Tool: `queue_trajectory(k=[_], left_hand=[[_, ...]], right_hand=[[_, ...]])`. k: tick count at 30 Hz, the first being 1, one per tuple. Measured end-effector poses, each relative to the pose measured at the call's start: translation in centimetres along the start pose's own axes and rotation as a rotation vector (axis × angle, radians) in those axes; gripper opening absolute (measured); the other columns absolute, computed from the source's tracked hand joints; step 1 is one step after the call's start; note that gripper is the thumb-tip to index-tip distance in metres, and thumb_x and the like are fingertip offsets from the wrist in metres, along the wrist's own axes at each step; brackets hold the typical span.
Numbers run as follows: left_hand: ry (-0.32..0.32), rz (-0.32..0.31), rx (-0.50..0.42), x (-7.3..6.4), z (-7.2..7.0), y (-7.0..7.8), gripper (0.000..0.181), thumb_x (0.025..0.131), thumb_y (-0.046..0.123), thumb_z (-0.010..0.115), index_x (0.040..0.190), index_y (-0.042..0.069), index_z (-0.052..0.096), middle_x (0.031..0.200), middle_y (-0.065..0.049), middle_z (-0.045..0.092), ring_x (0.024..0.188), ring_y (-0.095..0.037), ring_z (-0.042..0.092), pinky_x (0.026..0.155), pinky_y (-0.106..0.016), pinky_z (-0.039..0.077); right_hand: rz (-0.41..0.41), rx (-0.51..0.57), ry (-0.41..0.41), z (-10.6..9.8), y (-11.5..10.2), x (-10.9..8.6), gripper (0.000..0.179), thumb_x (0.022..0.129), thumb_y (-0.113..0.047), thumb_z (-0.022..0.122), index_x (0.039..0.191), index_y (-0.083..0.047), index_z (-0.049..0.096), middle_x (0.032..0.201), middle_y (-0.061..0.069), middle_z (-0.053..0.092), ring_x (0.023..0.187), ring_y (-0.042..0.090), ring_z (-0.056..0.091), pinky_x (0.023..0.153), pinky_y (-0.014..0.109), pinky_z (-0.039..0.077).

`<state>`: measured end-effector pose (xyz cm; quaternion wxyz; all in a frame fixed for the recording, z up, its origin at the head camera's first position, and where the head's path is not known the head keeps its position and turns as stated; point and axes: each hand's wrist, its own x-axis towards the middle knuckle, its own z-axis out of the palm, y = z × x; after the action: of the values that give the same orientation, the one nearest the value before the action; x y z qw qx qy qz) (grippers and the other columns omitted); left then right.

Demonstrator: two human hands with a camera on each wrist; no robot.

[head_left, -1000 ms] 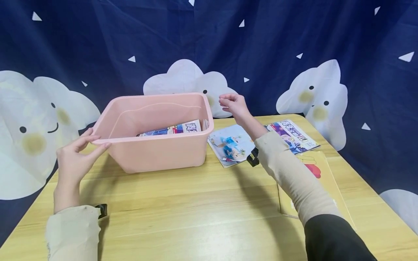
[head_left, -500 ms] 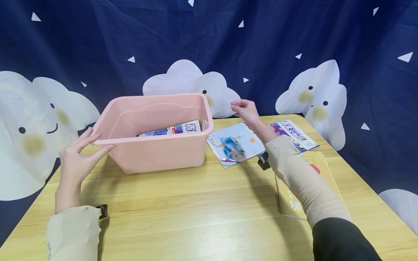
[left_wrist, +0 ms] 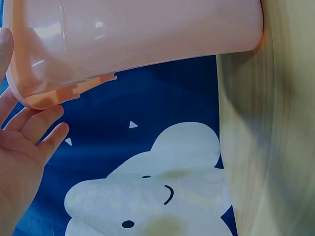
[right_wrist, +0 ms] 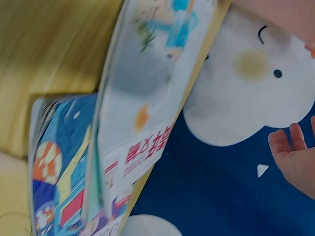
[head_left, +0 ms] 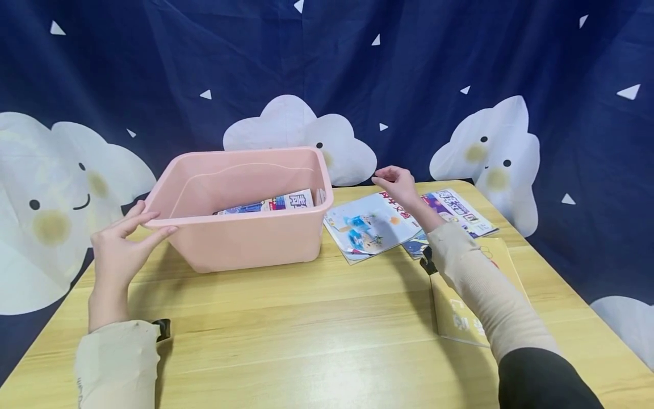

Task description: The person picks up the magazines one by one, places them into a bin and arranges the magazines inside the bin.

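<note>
A pink plastic storage bin (head_left: 245,241) stands on the table with a magazine (head_left: 288,201) lying inside it. At its near left corner my left hand (head_left: 120,250) pinches the rim, thumb in front and fingers round the outside; the left wrist view shows those fingers (left_wrist: 42,123) at the corner. My right hand (head_left: 401,184) hovers above the magazines right of the bin, fingers loosely bent and holding nothing. Below it lies a pale blue magazine (head_left: 370,224). A purple magazine (head_left: 462,213) lies to its right, partly behind my right forearm.
A yellow book (head_left: 460,312) lies near the table's right side, partly covered by my right sleeve. Bare wooden tabletop (head_left: 286,335) stretches in front of the bin. A dark blue curtain (head_left: 327,62) with cloud faces hangs behind the table.
My right hand has moved right and slightly down, away from the bin, uncovering more of the pale blue magazine. My left hand has stayed at the bin's corner.
</note>
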<state>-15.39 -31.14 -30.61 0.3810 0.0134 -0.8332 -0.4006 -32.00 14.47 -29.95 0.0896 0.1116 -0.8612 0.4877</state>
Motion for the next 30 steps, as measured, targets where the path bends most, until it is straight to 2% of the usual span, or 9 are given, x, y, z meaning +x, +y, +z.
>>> queue_trajectory(k=[4, 8, 18, 24, 30], left_hand=[[-0.001, -0.024, -0.011, 0.0, -0.1, 0.1, 0.041, 0.062, 0.011, 0.082, 0.099, -0.001, 0.068, 0.115, -0.016, 0.056, 0.109, -0.006, 0.050, 0.095, -0.020, 0.033], [-0.008, -0.040, -0.020, -0.1, -0.1, 0.2, 0.042, 0.063, 0.011, 0.081, 0.101, -0.001, 0.067, 0.116, -0.015, 0.056, 0.110, -0.007, 0.050, 0.095, -0.020, 0.034], [0.002, -0.047, -0.028, -0.1, -0.1, 0.2, 0.042, 0.063, 0.011, 0.082, 0.101, -0.001, 0.067, 0.116, -0.015, 0.056, 0.109, -0.006, 0.050, 0.094, -0.019, 0.035], [0.014, -0.030, -0.036, -0.1, 0.0, 0.1, 0.042, 0.062, 0.009, 0.081, 0.100, -0.001, 0.067, 0.115, -0.015, 0.056, 0.108, -0.005, 0.051, 0.093, -0.019, 0.035], [0.011, -0.019, -0.035, -0.2, 0.1, -0.1, 0.042, 0.063, 0.009, 0.081, 0.100, -0.001, 0.067, 0.115, -0.015, 0.056, 0.109, -0.004, 0.051, 0.094, -0.019, 0.035]], right_hand=[[-0.061, -0.107, -0.069, -0.5, 0.9, -0.1, 0.029, 0.086, -0.014, 0.059, 0.107, 0.006, 0.057, 0.112, 0.020, 0.057, 0.107, 0.029, 0.050, 0.091, 0.040, 0.040], [-0.069, -0.178, -0.133, -1.0, 1.9, -0.1, 0.028, 0.087, -0.012, 0.058, 0.109, 0.006, 0.056, 0.117, 0.022, 0.053, 0.113, 0.032, 0.043, 0.095, 0.043, 0.036], [-0.138, -0.378, -0.154, -1.8, 5.0, 0.2, 0.032, 0.085, -0.014, 0.060, 0.106, 0.010, 0.058, 0.110, 0.027, 0.054, 0.104, 0.036, 0.046, 0.089, 0.047, 0.035], [-0.086, -0.461, -0.161, -2.4, 7.0, 0.3, 0.033, 0.086, -0.016, 0.059, 0.107, 0.010, 0.058, 0.113, 0.028, 0.053, 0.111, 0.040, 0.042, 0.096, 0.048, 0.029], [-0.032, -0.504, -0.191, -2.7, 8.8, -0.2, 0.033, 0.086, -0.015, 0.057, 0.108, 0.010, 0.056, 0.115, 0.029, 0.050, 0.112, 0.041, 0.040, 0.097, 0.048, 0.028]])
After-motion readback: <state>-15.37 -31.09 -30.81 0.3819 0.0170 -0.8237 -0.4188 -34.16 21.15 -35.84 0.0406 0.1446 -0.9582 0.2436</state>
